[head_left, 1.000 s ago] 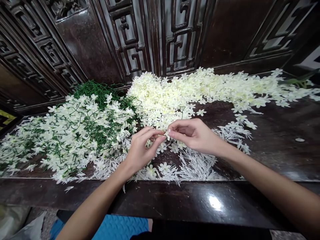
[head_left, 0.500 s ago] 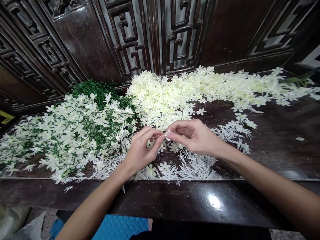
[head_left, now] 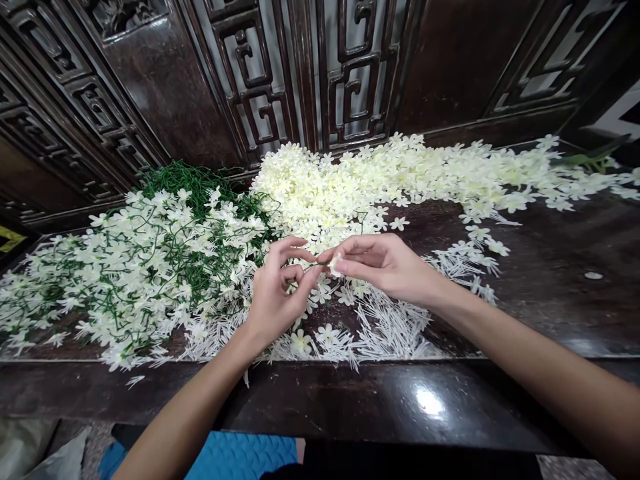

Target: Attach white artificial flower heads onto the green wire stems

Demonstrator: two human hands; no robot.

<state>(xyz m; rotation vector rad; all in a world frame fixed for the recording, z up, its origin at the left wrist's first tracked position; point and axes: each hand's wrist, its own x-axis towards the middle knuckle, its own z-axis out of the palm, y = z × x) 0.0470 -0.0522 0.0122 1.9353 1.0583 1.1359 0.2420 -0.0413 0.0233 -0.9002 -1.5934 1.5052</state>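
Between my two hands is a small white artificial flower [head_left: 335, 265] with a thin green stem [head_left: 320, 264]. My right hand [head_left: 385, 267] pinches the flower head between thumb and fingers. My left hand [head_left: 283, 287] is closed at thumb and index finger on the stem, its other fingers curled or raised. Under and behind the hands lies a heap of loose cream-white flower heads [head_left: 320, 200]. Left of my left hand, a pile of white flowers on green stems [head_left: 145, 260] spreads over the wood. White plastic sprigs [head_left: 395, 323] lie below my right hand.
A dark wooden bench seat [head_left: 540, 280] bears everything, against a carved lattice back [head_left: 300, 73]. Bare green stems [head_left: 185, 183] are bunched at the back left. A small white disc-like piece [head_left: 593, 275] lies at right. Something blue and quilted [head_left: 245, 457] shows below the front edge.
My left hand has drawn a little to the left, away from my right, and the green stem now shows between them. The flower head stays in my right fingers.
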